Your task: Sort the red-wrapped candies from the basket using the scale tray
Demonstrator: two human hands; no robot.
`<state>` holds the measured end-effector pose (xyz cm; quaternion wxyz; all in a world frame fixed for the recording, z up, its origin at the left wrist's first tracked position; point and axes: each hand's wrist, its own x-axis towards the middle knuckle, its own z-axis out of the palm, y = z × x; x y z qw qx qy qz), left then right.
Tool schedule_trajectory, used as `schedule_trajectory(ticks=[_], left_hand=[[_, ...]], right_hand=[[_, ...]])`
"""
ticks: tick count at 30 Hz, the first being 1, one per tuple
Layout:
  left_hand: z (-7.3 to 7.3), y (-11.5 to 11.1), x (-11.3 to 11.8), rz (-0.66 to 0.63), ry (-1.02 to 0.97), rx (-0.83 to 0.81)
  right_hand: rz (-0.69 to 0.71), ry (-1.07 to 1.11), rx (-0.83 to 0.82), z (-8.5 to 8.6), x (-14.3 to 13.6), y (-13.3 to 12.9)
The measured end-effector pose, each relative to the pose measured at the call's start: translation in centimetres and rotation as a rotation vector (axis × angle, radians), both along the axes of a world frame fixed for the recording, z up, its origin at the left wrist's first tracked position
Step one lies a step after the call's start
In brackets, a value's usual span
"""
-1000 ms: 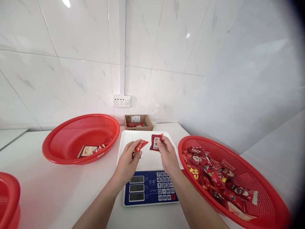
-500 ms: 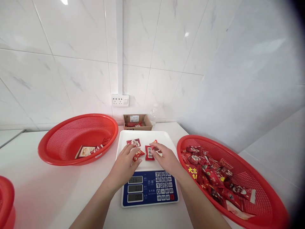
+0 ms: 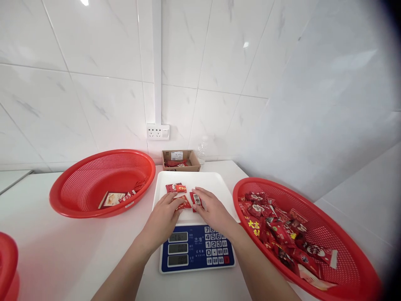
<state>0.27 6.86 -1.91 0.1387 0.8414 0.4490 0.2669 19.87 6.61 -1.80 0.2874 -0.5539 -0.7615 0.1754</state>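
Observation:
Both hands are over the white weighing pan (image 3: 216, 182) of a digital scale. My left hand (image 3: 163, 214) has its fingers and thumb closed around the left end of a red candy packet (image 3: 184, 203), which lies low on the pan. Just to the right, my right hand (image 3: 215, 211) pinches a darker red packet with a white label (image 3: 196, 200) between thumb and fingers, tilted slightly. Behind the left fingertips, a small orange-red packet (image 3: 181, 188) overlaps a maroon packet (image 3: 170, 187). My fingers partly cover both held packets.
A red basket full of packets (image 3: 300, 190) stands at the right. Another red basket (image 3: 103, 156) at the left holds a card and few packets. Behind the scale are a cardboard box (image 3: 180, 169) and a clear bottle (image 3: 202, 150). The scale's blue keypad panel (image 3: 198, 255) faces me.
A small orange-red packet that was by my right fingers now lies at the back left against the maroon packet. My right hand has closed on the white-labelled packet, which has tilted.

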Motion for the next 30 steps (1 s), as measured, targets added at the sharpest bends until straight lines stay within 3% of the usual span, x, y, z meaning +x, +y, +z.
schedule_trajectory(ticks=[7, 12, 21, 30], left_hand=[[0.0, 0.1, -0.1, 0.081, -0.013, 0.004], [0.0, 0.1, 0.0, 0.074, -0.015, 0.013], [0.3, 0.1, -0.3, 0.046, -0.098, -0.020], [0.2, 0.3, -0.1, 0.080, -0.174, -0.042]], right_hand=[[0.083, -0.084, 0.003, -0.5, 0.0, -0.2], [0.029, -0.108, 0.005, -0.5, 0.0, 0.6], [0.214, -0.121, -0.064, 1.0, -3.5, 3.5], [0.187, -0.102, -0.054, 1.2, -1.8, 2.9]])
